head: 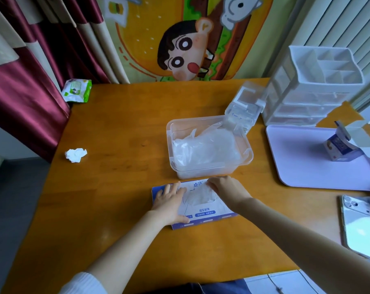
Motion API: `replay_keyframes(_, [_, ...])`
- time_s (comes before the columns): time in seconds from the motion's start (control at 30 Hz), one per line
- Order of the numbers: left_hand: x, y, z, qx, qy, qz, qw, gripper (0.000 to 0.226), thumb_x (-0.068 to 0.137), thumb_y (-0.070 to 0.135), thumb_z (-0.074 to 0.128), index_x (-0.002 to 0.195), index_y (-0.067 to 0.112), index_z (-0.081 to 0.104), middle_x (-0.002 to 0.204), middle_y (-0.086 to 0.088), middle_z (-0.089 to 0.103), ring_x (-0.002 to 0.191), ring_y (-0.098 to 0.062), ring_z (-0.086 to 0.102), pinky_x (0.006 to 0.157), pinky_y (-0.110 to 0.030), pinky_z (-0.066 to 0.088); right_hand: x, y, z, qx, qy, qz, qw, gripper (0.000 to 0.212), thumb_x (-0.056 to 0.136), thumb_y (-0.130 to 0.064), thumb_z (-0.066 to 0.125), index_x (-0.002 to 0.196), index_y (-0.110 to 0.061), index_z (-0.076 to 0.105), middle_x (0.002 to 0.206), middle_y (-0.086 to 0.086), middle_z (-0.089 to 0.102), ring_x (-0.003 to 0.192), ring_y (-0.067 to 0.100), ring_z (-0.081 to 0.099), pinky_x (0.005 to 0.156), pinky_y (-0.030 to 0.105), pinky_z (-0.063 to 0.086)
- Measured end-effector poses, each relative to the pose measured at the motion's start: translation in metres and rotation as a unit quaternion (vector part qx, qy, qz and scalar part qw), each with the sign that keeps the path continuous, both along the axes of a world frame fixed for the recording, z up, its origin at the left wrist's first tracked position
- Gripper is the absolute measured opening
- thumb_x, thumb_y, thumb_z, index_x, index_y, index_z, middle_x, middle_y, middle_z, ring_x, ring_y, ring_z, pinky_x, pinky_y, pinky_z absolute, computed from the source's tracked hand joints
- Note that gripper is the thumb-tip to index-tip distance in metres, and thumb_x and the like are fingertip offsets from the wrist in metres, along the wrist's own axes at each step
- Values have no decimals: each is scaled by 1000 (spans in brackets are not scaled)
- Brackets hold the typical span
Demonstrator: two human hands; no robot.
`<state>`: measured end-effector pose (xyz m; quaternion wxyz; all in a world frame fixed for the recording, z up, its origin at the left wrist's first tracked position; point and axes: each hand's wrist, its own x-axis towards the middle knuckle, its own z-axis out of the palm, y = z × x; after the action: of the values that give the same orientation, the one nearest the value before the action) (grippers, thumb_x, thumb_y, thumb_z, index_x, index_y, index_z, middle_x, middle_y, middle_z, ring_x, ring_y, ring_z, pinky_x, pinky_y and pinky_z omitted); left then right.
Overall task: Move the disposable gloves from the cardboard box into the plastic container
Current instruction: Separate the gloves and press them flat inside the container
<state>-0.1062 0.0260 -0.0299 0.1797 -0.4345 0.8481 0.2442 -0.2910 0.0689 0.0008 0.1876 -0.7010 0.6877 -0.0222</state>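
A flat blue-and-white cardboard box (pixel 203 216) lies on the wooden table in front of me. Thin clear disposable gloves (pixel 201 197) bulge out of the opening in its top. My left hand (pixel 169 203) presses flat on the box's left half, fingers spread. My right hand (pixel 226 190) sits at the opening's right side with its fingers pinched on the gloves. Just behind the box stands the clear plastic container (pixel 246 160), holding a crumpled pile of gloves (pixel 203 148). Its lid (pixel 244 103) is hinged open at the back right.
A lilac tray (pixel 303 164) with a small carton (pixel 341 146) lies at the right, a white drawer organiser (pixel 313 85) behind it. A phone (pixel 359 227) lies near the right edge. A crumpled tissue (pixel 76 154) and a wipes pack (pixel 77 90) sit at the left.
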Motion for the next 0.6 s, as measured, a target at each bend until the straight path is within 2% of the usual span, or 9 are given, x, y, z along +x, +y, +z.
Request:
replay_keyframes(0.13, [1, 0, 0, 2, 0, 1, 1000, 91, 80, 54, 68, 149, 25, 18, 160, 1, 4, 146, -24, 7, 116, -42, 17, -4, 2, 1, -36, -56, -47, 997, 23, 100, -15, 40, 83, -9, 55, 77, 5, 58, 63, 22, 51, 51, 29, 34])
replay_keyframes(0.23, [2, -1, -1, 3, 1, 0, 1000, 92, 78, 55, 69, 149, 24, 18, 160, 1, 5, 145, -23, 8, 116, -42, 17, -13, 4, 1, -35, -55, -70, 995, 21, 99, -13, 40, 92, -10, 60, 86, 7, 65, 70, 24, 58, 59, 34, 44])
replay_keyframes(0.33, [2, -3, -1, 5, 2, -1, 1000, 93, 77, 55, 70, 149, 24, 19, 159, 1, 6, 145, -22, 8, 116, -42, 18, -11, 9, 2, -1, -43, -47, 998, 19, 99, -22, 46, 106, -16, 62, 109, 2, 65, 89, 22, 61, 69, 31, 47])
replay_keyframes(0.43, [1, -3, -1, 5, 3, -2, 1000, 93, 78, 55, 69, 149, 25, 19, 159, 2, 6, 145, -22, 9, 116, -41, 18, 1, 9, 0, 52, -40, -9, 998, 37, 94, -34, 55, 128, -19, 54, 131, -3, 55, 113, 19, 55, 84, 28, 46])
replay_keyframes(0.47, [1, -3, -1, 4, 2, -4, 1000, 92, 78, 56, 69, 149, 25, 19, 159, 2, 6, 145, -22, 9, 116, -41, 18, 6, 8, -1, 65, -37, -4, 997, 35, 94, -30, 55, 127, -18, 54, 129, -1, 57, 111, 20, 56, 81, 28, 45])
replay_keyframes(0.53, [2, -3, -1, 3, 3, -4, 1000, 92, 78, 56, 69, 149, 25, 19, 159, 2, 5, 145, -22, 9, 116, -41, 18, 13, 6, -4, 70, -35, 3, 997, 23, 95, -15, 48, 113, -16, 62, 110, 5, 65, 93, 24, 60, 67, 26, 38])
replay_keyframes(0.6, [2, -2, -1, 5, 3, -4, 1000, 91, 78, 55, 69, 148, 25, 19, 159, 2, 5, 145, -22, 8, 116, -41, 18, 14, 4, -3, 58, -46, -6, 997, 28, 92, -5, 44, 104, -17, 66, 98, 5, 67, 82, 23, 59, 63, 24, 33])
